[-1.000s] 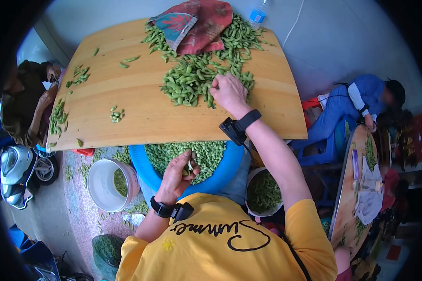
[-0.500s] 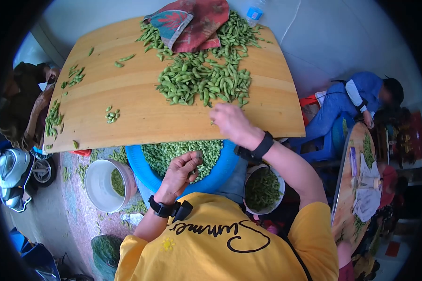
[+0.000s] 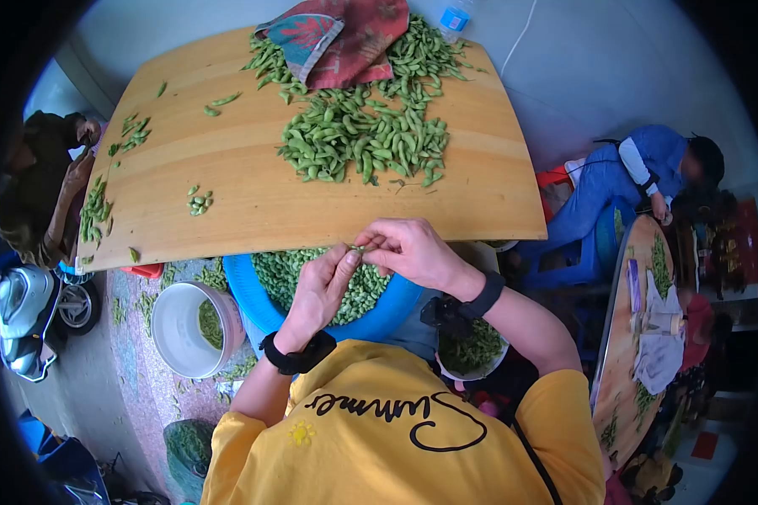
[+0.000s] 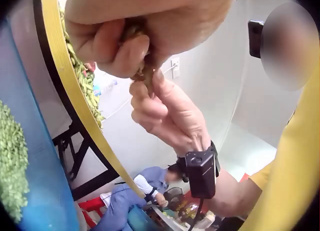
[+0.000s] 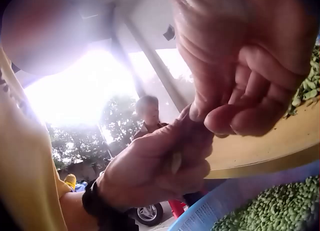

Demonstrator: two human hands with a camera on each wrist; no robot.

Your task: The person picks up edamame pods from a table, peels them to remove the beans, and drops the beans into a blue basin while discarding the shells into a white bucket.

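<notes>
Both hands meet over the near edge of the wooden table (image 3: 253, 206), above a blue basin (image 3: 242, 290) of shelled green beans (image 3: 290, 278). The left hand (image 3: 318, 290) has its fingers curled round a pod (image 4: 145, 73), part of which shows between the two hands in the left wrist view. The right hand (image 3: 417, 252) pinches the same pod with thumb and fingertips. Its fingers touch those of the left hand (image 5: 155, 166) in the right wrist view. A heap of green pods (image 3: 328, 139) lies on the table beyond the hands.
A red patterned cloth (image 3: 366, 42) covers part of the heap, beside a plastic bottle (image 3: 455, 18). A white bucket (image 3: 168, 337) stands left of the basin, another bucket (image 3: 472, 370) to the right. Other people sit at both sides.
The right hand has come back from the pod heap to the left hand, which has risen a little. Their fingertips now meet over the basin.
</notes>
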